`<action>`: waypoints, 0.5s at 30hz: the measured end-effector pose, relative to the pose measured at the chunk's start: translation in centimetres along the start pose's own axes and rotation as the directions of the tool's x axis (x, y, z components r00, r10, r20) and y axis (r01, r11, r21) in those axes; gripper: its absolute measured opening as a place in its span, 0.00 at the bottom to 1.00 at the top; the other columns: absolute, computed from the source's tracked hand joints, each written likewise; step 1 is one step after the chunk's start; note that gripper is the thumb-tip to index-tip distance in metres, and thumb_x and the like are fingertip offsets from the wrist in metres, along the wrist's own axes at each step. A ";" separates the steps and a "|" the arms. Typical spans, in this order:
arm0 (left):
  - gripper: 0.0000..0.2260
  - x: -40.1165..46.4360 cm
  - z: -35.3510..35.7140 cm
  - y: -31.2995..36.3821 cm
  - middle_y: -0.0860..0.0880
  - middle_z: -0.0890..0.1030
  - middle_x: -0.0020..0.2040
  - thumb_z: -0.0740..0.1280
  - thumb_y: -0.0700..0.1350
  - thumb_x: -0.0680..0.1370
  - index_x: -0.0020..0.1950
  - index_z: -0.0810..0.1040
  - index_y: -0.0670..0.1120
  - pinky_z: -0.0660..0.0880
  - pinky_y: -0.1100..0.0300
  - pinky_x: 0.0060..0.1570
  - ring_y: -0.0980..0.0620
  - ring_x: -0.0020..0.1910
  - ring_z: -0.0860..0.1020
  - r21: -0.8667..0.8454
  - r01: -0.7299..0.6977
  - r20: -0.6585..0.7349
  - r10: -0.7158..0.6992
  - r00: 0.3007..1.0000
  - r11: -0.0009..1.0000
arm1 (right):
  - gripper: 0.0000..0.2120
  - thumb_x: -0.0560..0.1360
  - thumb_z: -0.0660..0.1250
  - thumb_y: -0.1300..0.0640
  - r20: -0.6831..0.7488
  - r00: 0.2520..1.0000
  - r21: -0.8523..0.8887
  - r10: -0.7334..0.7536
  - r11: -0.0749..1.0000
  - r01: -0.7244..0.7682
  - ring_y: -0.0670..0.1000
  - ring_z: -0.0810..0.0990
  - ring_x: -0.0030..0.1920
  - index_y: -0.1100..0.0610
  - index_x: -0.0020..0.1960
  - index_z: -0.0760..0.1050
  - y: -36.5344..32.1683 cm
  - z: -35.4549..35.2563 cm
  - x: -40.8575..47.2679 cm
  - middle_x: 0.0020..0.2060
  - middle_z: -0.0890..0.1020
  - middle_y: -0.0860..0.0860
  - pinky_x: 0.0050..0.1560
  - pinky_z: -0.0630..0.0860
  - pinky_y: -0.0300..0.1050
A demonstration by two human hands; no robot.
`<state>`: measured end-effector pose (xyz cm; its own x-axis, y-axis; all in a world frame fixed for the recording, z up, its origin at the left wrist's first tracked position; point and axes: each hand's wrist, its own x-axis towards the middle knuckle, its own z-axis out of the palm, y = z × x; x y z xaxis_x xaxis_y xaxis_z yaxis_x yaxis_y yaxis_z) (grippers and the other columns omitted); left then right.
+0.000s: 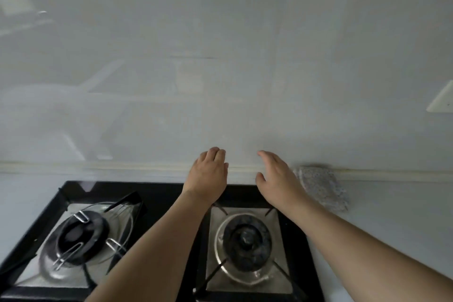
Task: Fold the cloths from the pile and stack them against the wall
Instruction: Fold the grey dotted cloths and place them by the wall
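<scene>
A folded speckled grey-white cloth [321, 187] lies on the countertop against the white wall [220, 81], to the right of the stove. My left hand [209, 174] reaches forward over the back edge of the stove, fingers together and slightly bent, holding nothing. My right hand [277, 179] is beside it, fingers relaxed and spread, empty, just left of the folded cloth and partly covering its near edge. The pile of cloths is out of view.
A black two-burner gas stove [157, 193] fills the lower middle, with a left burner [81, 235] and a right burner [245, 240] under my arms. A pale countertop [392, 203] extends to the right. A switch plate [441, 100] sits on the wall at far right.
</scene>
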<state>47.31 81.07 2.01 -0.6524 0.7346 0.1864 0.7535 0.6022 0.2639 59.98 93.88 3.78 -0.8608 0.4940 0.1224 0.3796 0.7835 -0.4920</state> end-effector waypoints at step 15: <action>0.19 -9.2 -11.9 -19.2 0.47 0.67 0.72 0.52 0.48 0.84 0.73 0.64 0.43 0.64 0.54 0.68 0.46 0.71 0.65 0.041 0.073 -0.034 -0.071 0.997 0.997 | 0.26 0.81 0.59 0.59 0.052 0.996 0.057 -0.078 0.996 0.075 0.49 0.62 0.74 0.57 0.77 0.58 -22.2 7.0 -0.1 0.75 0.63 0.51 0.72 0.58 0.40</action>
<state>37.88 59.10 6.48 -0.7068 0.6788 0.1991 0.7068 0.6664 0.2374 49.26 73.78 8.69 -0.9042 0.4113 0.1153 0.2942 0.7954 -0.5298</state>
